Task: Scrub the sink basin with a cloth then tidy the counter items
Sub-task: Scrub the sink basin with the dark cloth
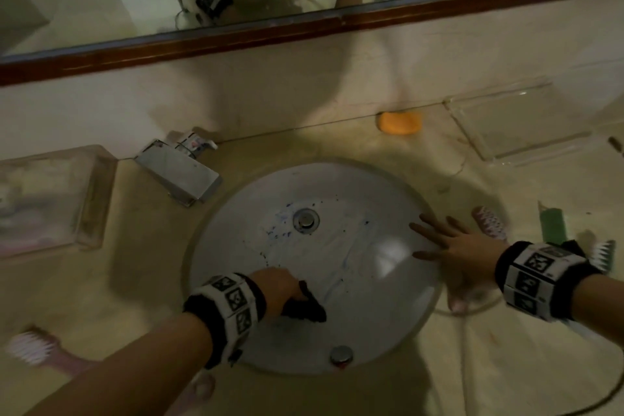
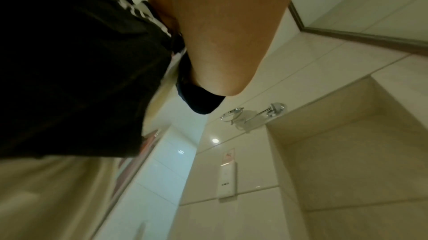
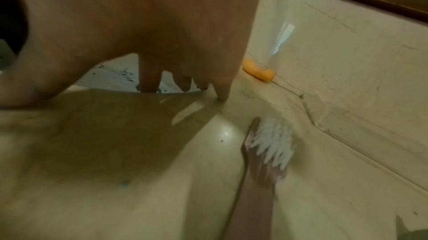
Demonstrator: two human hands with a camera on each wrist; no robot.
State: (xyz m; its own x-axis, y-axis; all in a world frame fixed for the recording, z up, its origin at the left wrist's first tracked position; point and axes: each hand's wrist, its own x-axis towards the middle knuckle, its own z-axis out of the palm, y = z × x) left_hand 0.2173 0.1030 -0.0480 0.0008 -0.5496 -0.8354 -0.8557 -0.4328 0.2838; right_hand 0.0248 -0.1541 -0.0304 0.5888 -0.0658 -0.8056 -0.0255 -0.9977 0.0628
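Note:
A round white sink basin (image 1: 354, 246) is set in a beige counter, with blue specks around its drain (image 1: 305, 220). My left hand (image 1: 280, 290) grips a dark cloth (image 1: 304, 309) against the basin's near left wall; the left wrist view shows only the cloth (image 2: 201, 103) under my palm. My right hand (image 1: 449, 243) lies flat with spread fingers on the basin's right rim, and in the right wrist view the right hand's fingertips (image 3: 222, 95) touch the counter at the basin's edge.
Orange soap (image 1: 400, 122) lies by the back wall. A chrome tap (image 1: 179, 172) stands back left, beside a clear tray (image 1: 44, 199); another clear tray (image 1: 513, 121) sits back right. Brushes lie right (image 1: 489, 222) and front left (image 1: 32, 346). A green tube (image 1: 552, 224) lies far right.

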